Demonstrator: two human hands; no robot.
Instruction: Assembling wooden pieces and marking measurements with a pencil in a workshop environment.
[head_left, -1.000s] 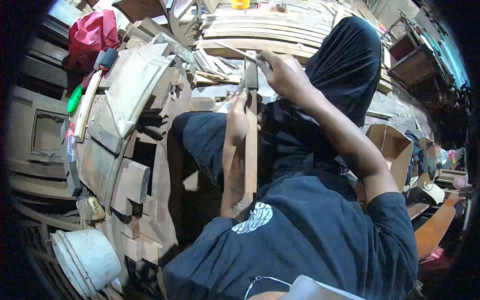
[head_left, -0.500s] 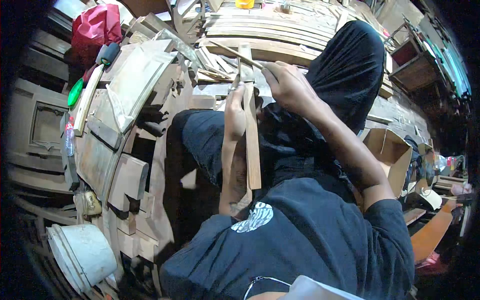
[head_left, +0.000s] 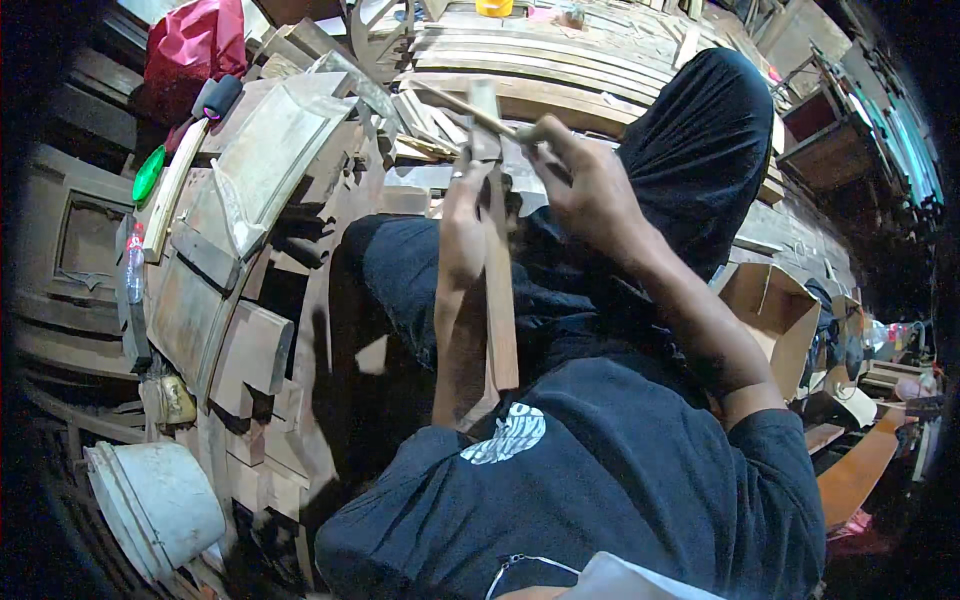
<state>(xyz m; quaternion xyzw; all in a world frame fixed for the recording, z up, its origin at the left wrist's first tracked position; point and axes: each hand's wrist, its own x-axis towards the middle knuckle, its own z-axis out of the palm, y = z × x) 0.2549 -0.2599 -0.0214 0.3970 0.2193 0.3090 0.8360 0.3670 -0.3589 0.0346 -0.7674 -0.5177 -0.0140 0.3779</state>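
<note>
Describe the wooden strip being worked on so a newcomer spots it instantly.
Start at the person's dark-clad lap. The wooden strip stands upright there, gripped near its top by the left hand. Unlike the flat panels stacked to the left, it is narrow, long and held.

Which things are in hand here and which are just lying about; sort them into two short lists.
In hand:
left hand gripping the upright wooden strip
right hand holding a thin pale stick

Lying about:
white bucket
red bag
green disc
cardboard box
carved wooden panels
</note>
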